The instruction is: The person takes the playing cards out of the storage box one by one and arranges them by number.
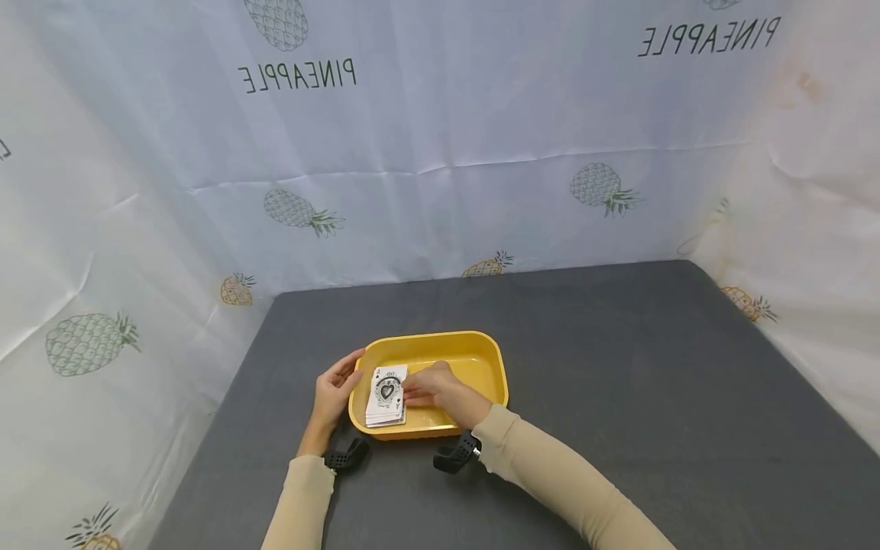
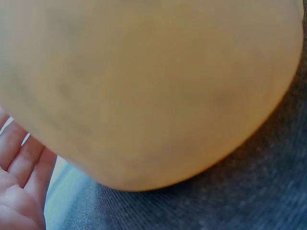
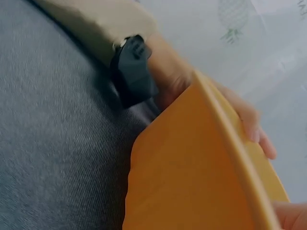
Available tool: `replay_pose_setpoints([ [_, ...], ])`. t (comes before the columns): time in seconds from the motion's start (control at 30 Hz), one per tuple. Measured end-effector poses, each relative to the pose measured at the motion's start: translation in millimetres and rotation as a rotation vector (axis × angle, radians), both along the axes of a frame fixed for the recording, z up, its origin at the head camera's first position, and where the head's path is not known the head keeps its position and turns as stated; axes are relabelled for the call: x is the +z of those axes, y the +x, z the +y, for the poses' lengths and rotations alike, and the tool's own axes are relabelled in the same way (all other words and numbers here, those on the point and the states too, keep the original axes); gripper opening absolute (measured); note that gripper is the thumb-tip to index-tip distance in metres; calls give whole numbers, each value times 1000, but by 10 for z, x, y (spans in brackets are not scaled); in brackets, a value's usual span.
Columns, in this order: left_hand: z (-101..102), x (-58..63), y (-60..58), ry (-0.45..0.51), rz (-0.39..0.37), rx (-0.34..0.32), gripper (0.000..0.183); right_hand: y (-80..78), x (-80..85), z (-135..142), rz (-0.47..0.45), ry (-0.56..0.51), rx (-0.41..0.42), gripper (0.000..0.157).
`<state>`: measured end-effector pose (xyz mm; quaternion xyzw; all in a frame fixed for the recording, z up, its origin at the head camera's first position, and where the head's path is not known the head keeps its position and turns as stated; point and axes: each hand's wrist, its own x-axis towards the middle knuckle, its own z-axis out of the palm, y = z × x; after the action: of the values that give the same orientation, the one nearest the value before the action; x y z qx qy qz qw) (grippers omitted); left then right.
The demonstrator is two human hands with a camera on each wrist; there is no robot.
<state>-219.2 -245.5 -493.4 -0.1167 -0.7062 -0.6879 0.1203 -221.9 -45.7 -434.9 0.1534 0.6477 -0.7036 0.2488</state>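
A stack of playing cards [image 1: 386, 393], an ace of spades face up on top, lies in the left part of a shallow yellow tray [image 1: 486, 344]. My left hand [image 1: 333, 386] holds the tray by its left side, with the thumb over the rim. In the left wrist view, the fingers [image 2: 29, 160] lie along the tray's outer wall. Reaching in over the near right side, my right hand [image 1: 440, 388] grips the right edge of the cards. The right wrist view shows the tray's near wall [image 3: 187, 167], which hides the cards.
The tray stands on a dark grey table [image 1: 619, 367]. Behind it and at both sides hangs a white curtain [image 1: 440, 114] with a pineapple print. Each wrist wears a black strap, the right strap [image 1: 457, 454] close to the tray's near edge.
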Motion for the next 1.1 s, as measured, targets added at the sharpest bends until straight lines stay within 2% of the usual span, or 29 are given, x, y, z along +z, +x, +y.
replay_pose_setpoints([
  [0.17, -27, 14, 22, 2, -38, 3, 43, -51, -19, -99, 49, 146, 10, 14],
  [0.33, -73, 54, 33, -11, -70, 0, 45, -108, 9, -192, 36, 303, 22, 16],
  [0.47, -72, 79, 22, -30, -102, 1, 45, -113, 37, -202, 27, 350, 22, 19],
  [0.57, -45, 87, 19, -33, -125, -6, 45, -78, 56, -169, 15, 332, -3, 23],
  [0.77, -21, 85, -16, -9, -137, -8, 44, -29, 96, -132, 4, 169, -41, 34],
  [0.93, -5, 85, -27, 11, -123, -29, 45, -21, 124, -88, -5, 143, -62, 39],
  [1.1, -32, 100, -26, 2, -110, -21, 45, -20, 136, -68, -19, 127, -38, 41],
])
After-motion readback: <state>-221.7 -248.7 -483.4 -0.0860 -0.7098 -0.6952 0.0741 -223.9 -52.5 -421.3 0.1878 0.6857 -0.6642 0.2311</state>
